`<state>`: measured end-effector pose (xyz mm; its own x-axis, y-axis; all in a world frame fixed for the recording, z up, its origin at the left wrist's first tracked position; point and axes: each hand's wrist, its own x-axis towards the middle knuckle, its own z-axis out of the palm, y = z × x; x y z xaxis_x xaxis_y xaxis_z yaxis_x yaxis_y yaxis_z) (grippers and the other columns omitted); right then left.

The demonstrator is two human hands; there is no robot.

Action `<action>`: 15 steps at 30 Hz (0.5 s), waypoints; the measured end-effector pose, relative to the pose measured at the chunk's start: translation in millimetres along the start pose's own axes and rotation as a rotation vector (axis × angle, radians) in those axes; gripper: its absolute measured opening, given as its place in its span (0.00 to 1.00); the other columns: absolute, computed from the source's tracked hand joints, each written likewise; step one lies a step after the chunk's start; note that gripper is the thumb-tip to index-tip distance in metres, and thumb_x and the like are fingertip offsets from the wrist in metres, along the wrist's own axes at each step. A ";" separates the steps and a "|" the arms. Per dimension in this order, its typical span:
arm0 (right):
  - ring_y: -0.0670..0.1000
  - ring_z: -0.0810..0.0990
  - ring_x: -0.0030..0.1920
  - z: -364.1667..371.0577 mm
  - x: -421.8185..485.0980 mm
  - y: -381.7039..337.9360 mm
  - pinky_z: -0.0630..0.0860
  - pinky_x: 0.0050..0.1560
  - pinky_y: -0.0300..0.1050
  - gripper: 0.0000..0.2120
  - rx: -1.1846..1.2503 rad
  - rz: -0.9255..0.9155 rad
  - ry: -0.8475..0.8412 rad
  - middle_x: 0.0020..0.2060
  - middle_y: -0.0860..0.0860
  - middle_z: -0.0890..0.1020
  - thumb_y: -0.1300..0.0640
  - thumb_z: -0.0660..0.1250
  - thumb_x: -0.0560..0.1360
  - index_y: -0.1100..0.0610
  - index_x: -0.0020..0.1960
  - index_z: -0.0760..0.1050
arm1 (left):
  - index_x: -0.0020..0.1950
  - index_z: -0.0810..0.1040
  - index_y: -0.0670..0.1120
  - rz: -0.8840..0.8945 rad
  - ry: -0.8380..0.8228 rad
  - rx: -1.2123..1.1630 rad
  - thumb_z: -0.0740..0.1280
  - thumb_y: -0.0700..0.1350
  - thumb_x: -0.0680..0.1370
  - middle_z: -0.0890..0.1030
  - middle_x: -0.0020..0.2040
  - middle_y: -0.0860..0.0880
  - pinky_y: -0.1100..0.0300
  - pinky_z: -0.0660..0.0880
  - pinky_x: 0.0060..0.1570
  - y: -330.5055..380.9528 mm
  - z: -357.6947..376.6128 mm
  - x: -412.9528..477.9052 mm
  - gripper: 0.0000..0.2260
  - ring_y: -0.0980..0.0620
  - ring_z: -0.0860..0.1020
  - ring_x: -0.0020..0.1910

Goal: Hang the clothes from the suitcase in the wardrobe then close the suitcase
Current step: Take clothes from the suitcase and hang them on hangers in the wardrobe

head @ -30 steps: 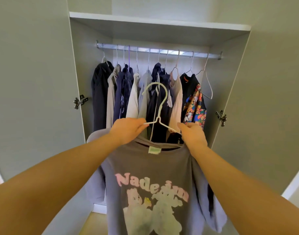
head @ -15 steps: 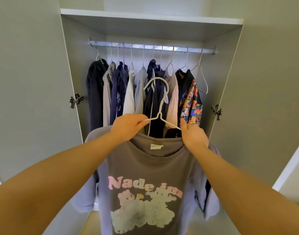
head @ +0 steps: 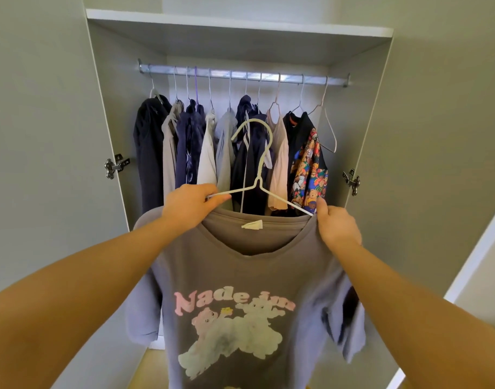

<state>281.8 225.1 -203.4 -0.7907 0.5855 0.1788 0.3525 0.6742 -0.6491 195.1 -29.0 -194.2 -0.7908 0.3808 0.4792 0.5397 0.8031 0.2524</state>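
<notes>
A grey T-shirt [head: 240, 276] with pink lettering and a bear print hangs on a white wire hanger [head: 259, 175], held up in front of the open wardrobe. My left hand [head: 190, 204] grips the hanger's left arm together with the shirt's shoulder. My right hand [head: 336, 224] pinches the shirt's right shoulder at the hanger's right end. The hanger's hook points up, well below the metal rail [head: 240, 75]. The suitcase is out of view.
Several garments [head: 226, 153] hang on the rail, from dark coats on the left to a colourful bear-print shirt [head: 311, 169]. An empty wire hanger [head: 329, 127] hangs at the rail's right end. Both wardrobe doors [head: 44, 136] stand open. A shelf [head: 240, 22] runs above the rail.
The shirt on its hanger has spread wider at the shoulders and sits closer to the wardrobe. My right hand has shifted outward along the shirt's right shoulder.
</notes>
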 end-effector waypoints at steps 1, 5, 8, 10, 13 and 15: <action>0.61 0.75 0.56 0.2 0.9 -0.6 0.69 0.51 0.48 0.28 0.007 0.006 -0.030 0.56 0.62 0.78 0.42 0.46 0.81 0.61 0.57 0.76 | 0.35 0.68 0.48 0.006 -0.037 0.065 0.55 0.60 0.78 0.71 0.30 0.50 0.60 0.66 0.31 -1.8 -1.2 0.5 0.19 0.52 0.70 0.32; 0.60 0.74 0.52 4.7 2.4 -4.0 0.68 0.48 0.47 0.26 0.028 -0.004 -0.118 0.54 0.62 0.77 0.42 0.47 0.81 0.61 0.50 0.75 | 0.31 0.62 0.50 0.014 -0.079 0.161 0.53 0.61 0.79 0.68 0.28 0.52 0.60 0.65 0.30 -1.5 1.3 1.9 0.21 0.54 0.68 0.29; 0.59 0.74 0.50 8.2 4.7 -6.2 0.69 0.48 0.46 0.24 0.087 -0.020 -0.176 0.48 0.60 0.77 0.42 0.51 0.80 0.57 0.37 0.73 | 0.31 0.63 0.50 -0.008 -0.062 0.088 0.55 0.60 0.78 0.68 0.29 0.52 0.61 0.64 0.30 2.8 7.7 5.6 0.20 0.53 0.69 0.31; 0.58 0.75 0.49 7.4 10.9 -3.6 0.72 0.48 0.46 0.21 0.167 0.039 -0.179 0.48 0.59 0.77 0.42 0.56 0.79 0.57 0.40 0.75 | 0.34 0.69 0.51 0.000 -0.139 0.016 0.56 0.59 0.79 0.72 0.33 0.51 0.60 0.68 0.34 7.9 9.6 12.9 0.18 0.51 0.73 0.37; 0.60 0.75 0.55 3.2 14.2 8.0 0.73 0.54 0.49 0.22 0.268 0.189 -0.186 0.58 0.62 0.77 0.47 0.61 0.78 0.64 0.62 0.73 | 0.59 0.75 0.55 0.035 -0.293 0.033 0.59 0.59 0.78 0.75 0.55 0.49 0.52 0.69 0.55 16.8 12.2 27.5 0.14 0.46 0.70 0.59; 0.60 0.76 0.54 -0.1 13.7 17.4 0.74 0.56 0.51 0.20 0.343 0.292 -0.211 0.59 0.62 0.77 0.53 0.62 0.78 0.67 0.63 0.72 | 0.65 0.71 0.55 0.033 -0.298 0.025 0.60 0.59 0.78 0.72 0.62 0.48 0.50 0.66 0.60 23.8 15.1 35.8 0.18 0.45 0.67 0.64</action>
<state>277.1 244.9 -212.2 -0.7798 0.6003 -0.1774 0.4174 0.2875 -0.8620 175.2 10.6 -183.8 -0.8247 0.5216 0.2186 0.5623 0.7975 0.2186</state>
